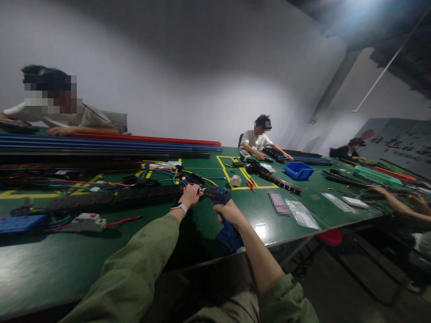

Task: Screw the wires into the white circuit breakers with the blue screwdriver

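Observation:
My right hand (229,212) is wrapped round the grip of a blue cordless screwdriver (222,219), whose nose points left. My left hand (190,195), with a watch on the wrist, is closed just in front of the tool's tip, resting on the end of a long black power strip (134,195) that lies along the green table (168,251). What the left fingers pinch is too small to make out. Coloured wires (164,172) lie tangled just beyond the strip.
Long red, blue and black rails (111,146) are stacked at the back left. A white breaker (88,221) and a blue part (20,223) lie at left. Another breaker (235,181), a blue bin (298,170) and plastic bags (301,214) lie at right. Several other people sit around the tables.

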The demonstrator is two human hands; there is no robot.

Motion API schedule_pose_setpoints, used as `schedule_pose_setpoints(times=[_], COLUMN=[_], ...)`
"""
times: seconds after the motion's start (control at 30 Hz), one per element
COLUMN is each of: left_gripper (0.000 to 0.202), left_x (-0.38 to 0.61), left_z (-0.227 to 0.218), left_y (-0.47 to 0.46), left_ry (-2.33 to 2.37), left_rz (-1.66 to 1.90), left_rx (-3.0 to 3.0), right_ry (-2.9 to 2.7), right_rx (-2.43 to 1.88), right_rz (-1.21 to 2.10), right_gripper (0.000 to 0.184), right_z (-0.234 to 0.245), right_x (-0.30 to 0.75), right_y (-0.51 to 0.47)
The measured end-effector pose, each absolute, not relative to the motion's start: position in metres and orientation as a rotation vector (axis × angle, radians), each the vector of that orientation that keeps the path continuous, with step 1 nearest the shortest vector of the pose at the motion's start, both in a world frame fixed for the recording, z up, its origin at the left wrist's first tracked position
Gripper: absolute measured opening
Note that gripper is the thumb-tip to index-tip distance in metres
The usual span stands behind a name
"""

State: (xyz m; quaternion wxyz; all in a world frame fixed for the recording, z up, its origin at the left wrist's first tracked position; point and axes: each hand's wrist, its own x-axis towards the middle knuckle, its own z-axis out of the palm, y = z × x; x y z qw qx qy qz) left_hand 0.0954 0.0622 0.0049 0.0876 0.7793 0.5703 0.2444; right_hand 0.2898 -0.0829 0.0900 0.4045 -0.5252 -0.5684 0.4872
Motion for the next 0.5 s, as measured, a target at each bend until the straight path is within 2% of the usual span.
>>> schedule_pose_setpoints(times=[0.5], left_gripper=[0.025], left_x=[0.0952], left_z=[-0.0026], left_y=[0.0674], left_ry=[1.704], left_rz=[0.733], left_rx=[2.337], right_ry=[-1.415], right_rx=[-1.372], right_rz=[1.23], right_gripper=[0.019], right_z=[0.0922], right_x=[0.2892], right_y=[-0.0853])
